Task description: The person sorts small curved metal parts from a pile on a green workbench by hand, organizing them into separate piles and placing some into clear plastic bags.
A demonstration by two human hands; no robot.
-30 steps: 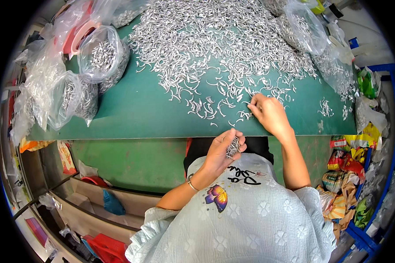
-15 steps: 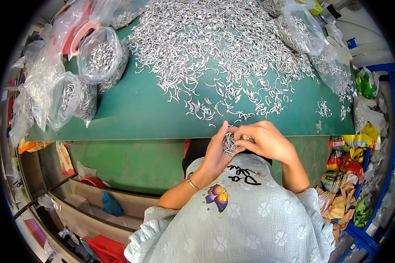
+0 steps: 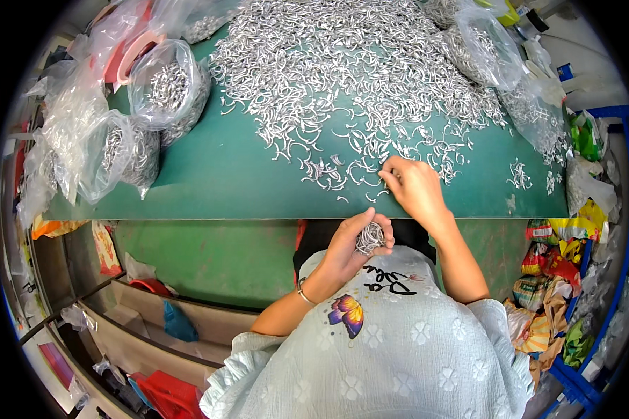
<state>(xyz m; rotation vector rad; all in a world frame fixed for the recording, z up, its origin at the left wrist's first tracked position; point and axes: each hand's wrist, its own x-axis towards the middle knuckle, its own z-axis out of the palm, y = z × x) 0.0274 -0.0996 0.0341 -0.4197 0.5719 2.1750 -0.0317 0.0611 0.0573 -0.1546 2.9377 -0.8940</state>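
A bunch of curved silver metal pieces (image 3: 369, 239) lies in my left hand (image 3: 344, 244), its fingers curled round them just in front of the table's near edge. My right hand (image 3: 416, 188) reaches over the near fringe of a large heap of similar curved pieces (image 3: 342, 63). Its thumb and forefinger are drawn together low over the green tabletop (image 3: 244, 188), among scattered pieces. Whatever sits between those fingertips is too small to make out.
Clear plastic bags of metal parts (image 3: 168, 87) stand at the table's left. More filled bags (image 3: 486, 49) lean at the far right. Open drawers (image 3: 154, 314) are below on the left; colourful packets (image 3: 538, 258) hang by a blue rack (image 3: 580, 377) on the right.
My right hand has left my left hand and moved forward to the loose pieces on the table. My left hand has drawn slightly closer to me, still holding its bunch.
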